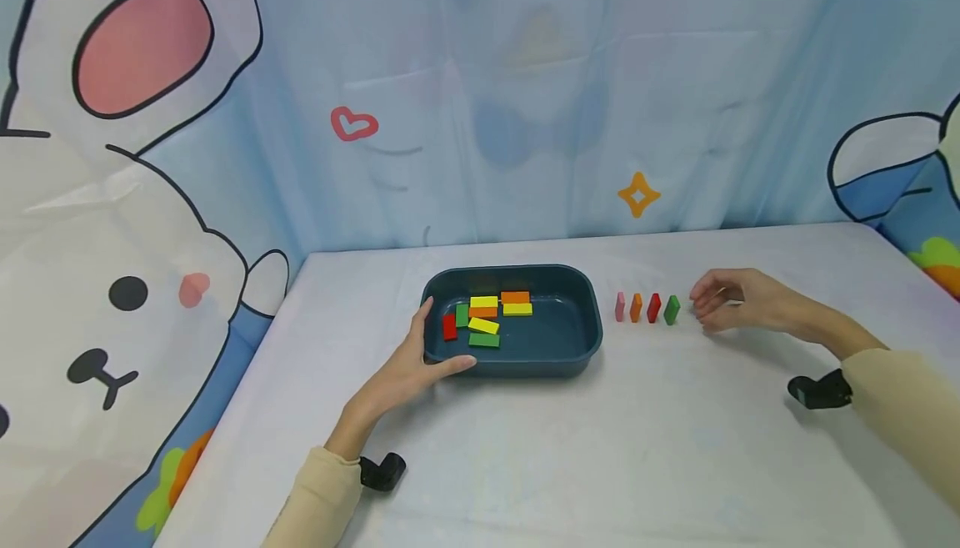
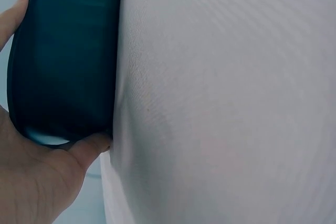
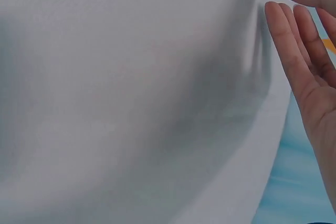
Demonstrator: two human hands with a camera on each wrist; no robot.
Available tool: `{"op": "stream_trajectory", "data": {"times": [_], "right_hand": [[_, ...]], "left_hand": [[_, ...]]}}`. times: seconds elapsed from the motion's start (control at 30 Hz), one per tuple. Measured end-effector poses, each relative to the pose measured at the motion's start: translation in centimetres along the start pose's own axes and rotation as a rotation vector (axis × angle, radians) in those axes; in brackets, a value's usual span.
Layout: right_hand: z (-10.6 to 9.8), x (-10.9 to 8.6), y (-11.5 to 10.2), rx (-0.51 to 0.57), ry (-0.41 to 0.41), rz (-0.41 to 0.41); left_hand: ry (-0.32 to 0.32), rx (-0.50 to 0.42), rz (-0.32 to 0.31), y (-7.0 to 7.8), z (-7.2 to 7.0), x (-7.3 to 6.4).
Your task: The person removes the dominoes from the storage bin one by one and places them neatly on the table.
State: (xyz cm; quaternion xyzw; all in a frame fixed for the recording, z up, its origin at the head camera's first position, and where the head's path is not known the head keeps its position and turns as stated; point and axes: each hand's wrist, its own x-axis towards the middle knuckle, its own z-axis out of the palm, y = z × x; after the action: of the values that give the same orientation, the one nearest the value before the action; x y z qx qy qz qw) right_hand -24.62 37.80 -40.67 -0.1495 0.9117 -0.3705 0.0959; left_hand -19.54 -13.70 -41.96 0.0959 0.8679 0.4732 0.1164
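A dark teal tray [image 1: 553,369] sits on the table with several red, orange, yellow and green blocks [image 1: 483,325] lying in its left half. My left hand [image 1: 405,369] holds the tray's left end, fingers at the left rim and thumb along the front wall. In the left wrist view the thumb [image 2: 93,148] presses low on the tray wall. Right of the tray, a pink block [image 1: 619,307], an orange block [image 1: 635,308], a red block [image 1: 652,308] and a green block [image 1: 672,310] stand upright in a row. Just right of the green one, my right hand [image 1: 738,299] hovers with relaxed fingers, holding nothing.
A white cloth covers the table [image 1: 570,465]. Behind it hangs a blue curtain [image 1: 510,181] with cartoon prints. A black wrist camera [image 1: 382,473] is strapped on the left wrist, and another black camera [image 1: 820,389] on the right.
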Motion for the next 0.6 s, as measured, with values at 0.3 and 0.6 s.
{"op": "stream_trajectory", "data": {"times": [0.3,0.6], "right_hand": [[-1.2,0.2,-4.2,-0.098,0.093,0.047],[1.8,3.7,-14.6,-0.111,0.040,-0.108]], "left_hand": [[-0.002,0.021,0.007,-0.1,-0.1,0.2],[-0.005,-0.010,0.003,-0.1,-0.1,0.0]]}}
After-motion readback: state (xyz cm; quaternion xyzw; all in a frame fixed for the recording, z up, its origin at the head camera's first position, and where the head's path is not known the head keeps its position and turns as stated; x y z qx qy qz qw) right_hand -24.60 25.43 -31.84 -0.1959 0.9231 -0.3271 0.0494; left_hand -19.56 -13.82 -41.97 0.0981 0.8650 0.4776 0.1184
